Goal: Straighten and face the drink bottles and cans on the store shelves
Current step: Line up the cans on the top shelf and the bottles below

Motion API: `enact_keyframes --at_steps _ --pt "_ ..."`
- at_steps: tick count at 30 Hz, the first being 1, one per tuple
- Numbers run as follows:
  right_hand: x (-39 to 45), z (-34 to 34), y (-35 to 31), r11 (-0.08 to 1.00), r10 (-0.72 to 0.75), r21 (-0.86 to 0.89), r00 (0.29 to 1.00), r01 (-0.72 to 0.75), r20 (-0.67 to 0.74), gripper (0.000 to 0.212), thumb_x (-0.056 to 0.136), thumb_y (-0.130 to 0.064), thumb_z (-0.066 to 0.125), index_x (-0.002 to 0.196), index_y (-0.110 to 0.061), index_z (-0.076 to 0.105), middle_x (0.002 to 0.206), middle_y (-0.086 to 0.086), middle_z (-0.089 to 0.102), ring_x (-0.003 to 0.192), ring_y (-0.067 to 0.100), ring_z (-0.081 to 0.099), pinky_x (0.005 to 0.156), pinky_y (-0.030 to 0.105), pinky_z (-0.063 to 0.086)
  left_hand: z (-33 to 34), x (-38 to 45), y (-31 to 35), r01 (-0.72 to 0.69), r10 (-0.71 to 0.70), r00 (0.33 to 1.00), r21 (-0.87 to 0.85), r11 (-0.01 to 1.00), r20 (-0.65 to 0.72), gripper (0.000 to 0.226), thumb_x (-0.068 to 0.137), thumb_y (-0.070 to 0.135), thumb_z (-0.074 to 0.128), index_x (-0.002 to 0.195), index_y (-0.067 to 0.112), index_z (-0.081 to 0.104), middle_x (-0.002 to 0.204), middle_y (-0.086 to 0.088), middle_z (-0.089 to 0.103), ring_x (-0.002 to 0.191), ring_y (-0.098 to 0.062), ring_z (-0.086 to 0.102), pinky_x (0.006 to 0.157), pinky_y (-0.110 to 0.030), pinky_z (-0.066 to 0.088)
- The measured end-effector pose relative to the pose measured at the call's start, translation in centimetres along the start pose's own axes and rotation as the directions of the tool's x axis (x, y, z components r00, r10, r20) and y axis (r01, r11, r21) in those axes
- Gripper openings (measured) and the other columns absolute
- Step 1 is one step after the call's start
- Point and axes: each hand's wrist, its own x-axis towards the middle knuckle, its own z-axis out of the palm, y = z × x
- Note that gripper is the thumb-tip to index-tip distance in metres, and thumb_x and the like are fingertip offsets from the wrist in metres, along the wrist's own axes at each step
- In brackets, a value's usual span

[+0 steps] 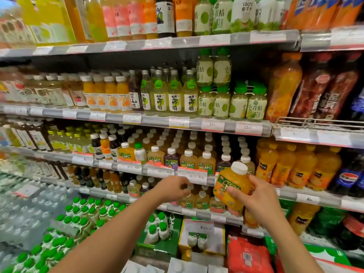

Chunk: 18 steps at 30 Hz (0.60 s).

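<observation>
My right hand (258,198) grips an orange NFC juice bottle (231,184) with a white cap, held tilted in front of the shelf edge (193,176). Behind it, a row of small white-capped NFC bottles (189,160) stands on that shelf. My left hand (171,189) reaches toward the smaller NFC bottles (202,201) on the shelf below, fingers curled near a white cap; whether it holds one I cannot tell.
Tall orange drink bottles (285,164) stand right of the held bottle. Green-capped bottles (238,105) fill the shelf above. Shrink-wrapped packs of green-capped bottles (82,215) and boxes (201,235) sit low in front. Price tags line every shelf edge.
</observation>
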Motion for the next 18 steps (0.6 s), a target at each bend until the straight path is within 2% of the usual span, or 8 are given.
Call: enact_keyframes --at_steps 3,5,6,8,10,12,16,18 --pt "1.6 3.1 -1.5 0.999 0.039 -0.015 0.999 -0.040 -0.021 0.050 0.074 -0.063 0.079 0.104 -0.029 0.059 0.091 -0.021 0.061 0.082 -0.001 0.059 0.075 0.028 0.051 -1.8 2.5 -4.3 0.018 -0.018 0.999 0.013 1.000 -0.040 0.051 0.095 0.047 0.059 0.141 0.027 0.053 0.138 -0.001 0.062 0.117 -0.020 0.062 0.098 -0.039 0.052" --pt "2.7 5.5 -2.1 0.999 0.039 -0.015 0.998 -0.039 -0.042 0.065 0.064 -0.086 0.068 0.102 -0.034 0.063 0.092 -0.017 0.069 0.083 0.005 0.066 0.077 0.038 0.057 -3.3 3.9 -7.5 0.024 -0.022 0.995 0.023 0.999 -0.100 0.051 0.096 0.042 0.059 0.143 0.026 0.051 0.141 -0.001 0.059 0.124 -0.020 0.057 0.100 -0.037 0.049" --pt "3.2 6.7 -2.4 0.999 0.036 -0.027 0.999 -0.037 -0.039 0.069 0.061 -0.088 0.065 0.106 -0.035 0.064 0.095 -0.015 0.070 0.085 0.007 0.067 0.077 0.040 0.058 -4.1 4.5 -9.1 0.041 -0.040 0.990 0.005 0.999 -0.137 0.051 0.096 0.039 0.059 0.144 0.025 0.050 0.140 -0.001 0.059 0.122 -0.020 0.057 0.098 -0.037 0.049" --pt "3.9 8.8 -3.7 0.998 0.055 -0.019 0.998 -0.055 -0.016 0.059 0.068 -0.073 0.075 0.112 -0.034 0.067 0.097 -0.015 0.072 0.086 0.005 0.068 0.077 0.037 0.058 -5.7 5.5 -12.5 0.107 -0.120 0.978 -0.086 0.991 -0.169 0.054 0.097 0.035 0.060 0.146 0.022 0.046 0.134 -0.006 0.061 0.112 -0.020 0.060 0.089 -0.034 0.049" --pt "4.5 10.8 -5.3 0.997 0.071 -0.035 0.997 -0.071 -0.006 0.044 0.073 -0.057 0.082 0.108 -0.033 0.069 0.089 -0.017 0.073 0.079 -0.003 0.067 0.071 0.027 0.054 -7.3 7.0 -16.0 0.155 -0.181 0.968 -0.152 0.976 -0.173 0.058 0.095 0.035 0.062 0.146 0.015 0.044 0.131 -0.009 0.062 0.113 -0.026 0.061 0.088 -0.034 0.048" --pt "5.0 12.8 -6.6 0.995 0.084 -0.061 0.996 -0.083 0.014 0.038 0.073 -0.058 0.082 0.102 -0.036 0.069 0.081 -0.021 0.072 0.074 -0.005 0.066 0.066 0.023 0.050 -8.8 8.9 -19.6 0.202 -0.237 0.953 -0.187 0.961 -0.188 0.064 0.092 0.035 0.066 0.146 0.010 0.043 0.133 -0.008 0.058 0.122 -0.030 0.057 0.093 -0.037 0.047" --pt "5.8 16.0 -8.1 0.987 0.118 -0.116 0.992 -0.112 0.049 0.041 0.071 -0.067 0.079 0.099 -0.039 0.070 0.081 -0.020 0.073 0.072 -0.003 0.067 0.069 0.027 0.054 -10.7 12.1 -24.6 0.235 -0.288 0.933 -0.239 0.942 -0.217 0.080 0.094 0.034 0.065 0.157 0.008 0.022 0.157 -0.015 0.038 0.137 -0.034 0.047 0.105 -0.042 0.044" --pt "6.0 17.5 -9.1 0.983 0.124 -0.141 0.990 -0.114 0.063 0.039 0.071 -0.063 0.081 0.097 -0.036 0.070 0.078 -0.019 0.073 0.069 -0.003 0.066 0.065 0.019 0.051 -11.1 13.4 -26.5 0.232 -0.277 0.941 -0.221 0.947 -0.197 0.080 0.094 0.031 0.067 0.156 0.007 0.021 0.157 -0.016 0.038 0.135 -0.033 0.049 0.104 -0.042 0.045"
